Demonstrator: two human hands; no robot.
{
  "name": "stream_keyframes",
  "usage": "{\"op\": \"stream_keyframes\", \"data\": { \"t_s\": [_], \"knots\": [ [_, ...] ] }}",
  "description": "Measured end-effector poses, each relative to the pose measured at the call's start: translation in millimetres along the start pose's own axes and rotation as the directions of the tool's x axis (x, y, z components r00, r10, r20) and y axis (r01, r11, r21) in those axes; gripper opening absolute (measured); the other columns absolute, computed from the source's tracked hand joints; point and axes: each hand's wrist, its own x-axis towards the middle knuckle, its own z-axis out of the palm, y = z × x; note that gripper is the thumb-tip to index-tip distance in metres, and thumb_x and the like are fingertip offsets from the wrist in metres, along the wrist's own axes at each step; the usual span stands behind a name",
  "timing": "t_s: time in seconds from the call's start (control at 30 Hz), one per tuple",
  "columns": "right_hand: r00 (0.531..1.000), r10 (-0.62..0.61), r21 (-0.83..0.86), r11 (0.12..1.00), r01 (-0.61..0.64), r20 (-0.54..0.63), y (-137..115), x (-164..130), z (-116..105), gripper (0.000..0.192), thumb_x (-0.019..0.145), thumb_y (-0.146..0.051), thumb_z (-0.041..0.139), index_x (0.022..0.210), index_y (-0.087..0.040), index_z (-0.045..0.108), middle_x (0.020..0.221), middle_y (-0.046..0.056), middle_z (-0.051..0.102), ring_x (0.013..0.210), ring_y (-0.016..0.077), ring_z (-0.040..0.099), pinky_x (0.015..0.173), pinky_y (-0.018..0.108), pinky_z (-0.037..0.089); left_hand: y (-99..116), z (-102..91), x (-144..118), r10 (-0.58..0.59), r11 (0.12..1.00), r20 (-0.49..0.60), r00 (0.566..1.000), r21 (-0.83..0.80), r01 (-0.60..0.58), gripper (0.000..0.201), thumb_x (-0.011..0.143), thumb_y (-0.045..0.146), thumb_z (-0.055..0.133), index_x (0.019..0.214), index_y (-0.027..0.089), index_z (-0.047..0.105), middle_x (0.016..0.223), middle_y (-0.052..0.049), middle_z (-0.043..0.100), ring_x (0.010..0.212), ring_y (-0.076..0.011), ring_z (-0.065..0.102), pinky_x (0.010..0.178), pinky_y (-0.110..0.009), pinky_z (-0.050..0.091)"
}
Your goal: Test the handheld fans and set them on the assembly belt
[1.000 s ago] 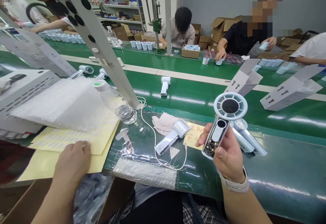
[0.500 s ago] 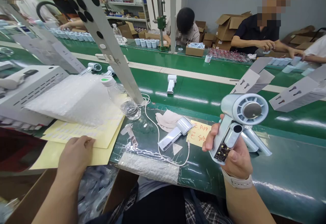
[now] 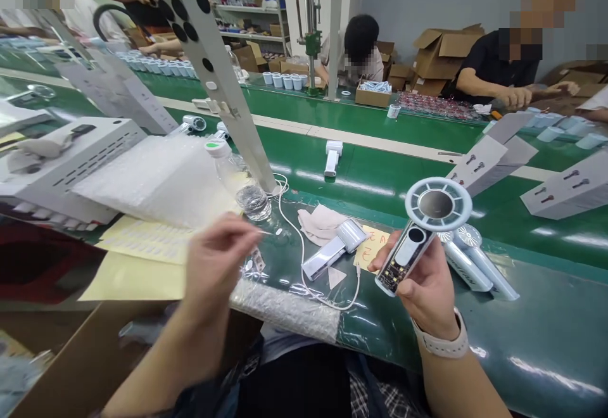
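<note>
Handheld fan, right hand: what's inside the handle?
The handheld fan shows a dark circuit board with yellowish spots, low in its handle; whatever lies beneath the white panel is hidden.

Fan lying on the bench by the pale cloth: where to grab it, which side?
Probably the handle of that fan, mid-length, from above and the near side. It's long, narrow and slants toward the wearer, while the wider head points away, beside the cloth. Mind the white cable by the handle's near end.

Green bench [image 3: 546, 323] bears pink cloth [image 3: 317, 223], handheld fan [image 3: 327, 256], white cable [image 3: 303, 250], yellow note [image 3: 372, 244], water bottle [image 3: 253, 201].
</note>
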Motion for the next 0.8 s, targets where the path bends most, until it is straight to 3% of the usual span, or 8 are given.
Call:
{"op": "stream_keyframes", "data": {
  "t_s": [0.1, 0.17, 0.27, 0.47, 0.6, 0.67, 0.8],
  "knots": [
    [0.998, 0.057, -0.072, 0.996, -0.058, -0.022, 7.9, -1.5, -1.9, 0.054, 0.075, -0.040, 0.102, 0.115, -0.030, 0.069, 0.091, 0.002, 0.076, 0.075, 0.0214, 0.075, 0.074, 0.040, 0.068, 33.9, 67.8, -15.8, 0.118, 0.962, 0.278, 0.953, -0.270, -0.040, 0.029, 0.083, 0.052, 0.092, 0.075, 0.025, 0.082, 0.066, 0.000, 0.062, 0.068, -0.0148, 0.057, 0.063, -0.029, 0.047],
    [0.995, 0.079, -0.119, 0.989, -0.085, -0.054, 12.5, -2.0, -4.1, 0.054, 0.072, -0.041, 0.103, 0.111, -0.027, 0.068, 0.090, 0.002, 0.077, 0.073, 0.0211, 0.074, 0.070, 0.038, 0.067, 46.9, 100.6, -24.8, 0.145, 0.940, 0.349, 0.926, -0.342, -0.018, 0.032, 0.084, 0.056, 0.090, 0.075, 0.026, 0.082, 0.065, -0.001, 0.061, 0.065, -0.0140, 0.055, 0.060, -0.030, 0.046],
    [0.989, 0.078, -0.165, 0.981, -0.098, -0.123, 17.5, -1.9, -4.3, 0.059, 0.068, -0.043, 0.105, 0.109, -0.026, 0.066, 0.094, 0.003, 0.078, 0.078, 0.0209, 0.074, 0.070, 0.034, 0.065, 50.7, 128.9, -32.5, 0.139, 0.940, 0.368, 0.919, -0.341, -0.005, 0.034, 0.085, 0.057, 0.089, 0.075, 0.025, 0.082, 0.066, -0.001, 0.060, 0.064, -0.0137, 0.053, 0.060, -0.031, 0.045],
    [0.988, 0.125, -0.161, 0.977, -0.139, -0.094, 21.9, -4.8, 3.9, 0.072, 0.067, -0.028, 0.106, 0.125, -0.028, 0.064, 0.109, 0.003, 0.080, 0.098, 0.0215, 0.078, 0.085, 0.032, 0.066, 34.4, 139.8, -33.3, 0.110, 0.969, 0.350, 0.930, -0.247, -0.022, 0.032, 0.089, 0.049, 0.088, 0.074, 0.022, 0.077, 0.068, 0.000, 0.058, 0.067, -0.0137, 0.051, 0.062, -0.030, 0.042],
    [0.987, 0.132, -0.192, 0.970, -0.148, -0.094, 26.1, -6.8, 1.4, 0.064, 0.077, -0.026, 0.099, 0.129, -0.028, 0.062, 0.115, 0.003, 0.080, 0.103, 0.0190, 0.078, 0.088, 0.029, 0.066, 25.7, 140.1, -30.1, 0.010, 0.990, 0.393, 0.919, -0.134, 0.046, 0.038, 0.088, 0.046, 0.087, 0.069, 0.020, 0.067, 0.073, 0.001, 0.057, 0.071, -0.0134, 0.049, 0.067, -0.029, 0.041],
    [0.985, 0.133, -0.193, 0.969, -0.153, -0.112, 28.5, -6.3, -1.8, 0.057, 0.082, -0.034, 0.094, 0.129, -0.028, 0.062, 0.116, 0.004, 0.079, 0.103, 0.0197, 0.078, 0.087, 0.029, 0.065, 22.9, 142.3, -30.9, -0.077, 0.981, 0.450, 0.890, -0.123, 0.147, 0.044, 0.084, 0.050, 0.088, 0.069, 0.019, 0.062, 0.073, 0.003, 0.053, 0.072, -0.0129, 0.047, 0.068, -0.028, 0.040],
    [0.964, 0.201, -0.113, 0.969, -0.222, -0.175, 27.7, -8.0, -2.9, 0.038, 0.091, -0.055, 0.080, 0.113, -0.027, 0.066, 0.101, 0.005, 0.077, 0.086, 0.0230, 0.077, 0.075, 0.035, 0.066, 21.5, 137.8, -36.0, -0.213, 0.922, 0.592, 0.778, -0.141, 0.360, 0.041, 0.087, 0.052, 0.083, 0.084, 0.021, 0.057, 0.070, 0.008, 0.042, 0.064, -0.0112, 0.043, 0.062, -0.026, 0.038]
  ]
}}
